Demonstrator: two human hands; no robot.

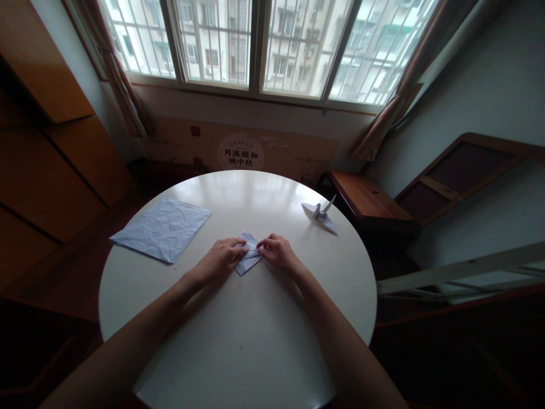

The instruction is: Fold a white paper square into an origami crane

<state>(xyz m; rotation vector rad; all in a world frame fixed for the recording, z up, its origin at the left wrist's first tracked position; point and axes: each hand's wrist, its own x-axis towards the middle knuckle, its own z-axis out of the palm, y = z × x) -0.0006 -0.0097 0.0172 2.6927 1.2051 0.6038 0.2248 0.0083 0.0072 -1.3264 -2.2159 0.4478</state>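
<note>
I hold the folded paper (248, 254) flat on the surface (255, 335), left hand (219, 259) and right hand (279, 253) each pinching its middle so the crease lies true, with a creased sheet (162, 230) to its left and a paper crane (322, 215) to its right.

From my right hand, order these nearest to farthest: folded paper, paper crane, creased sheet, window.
1. folded paper, touching the right hand.
2. paper crane, right, farther back.
3. creased sheet, left.
4. window, far wall.
</note>
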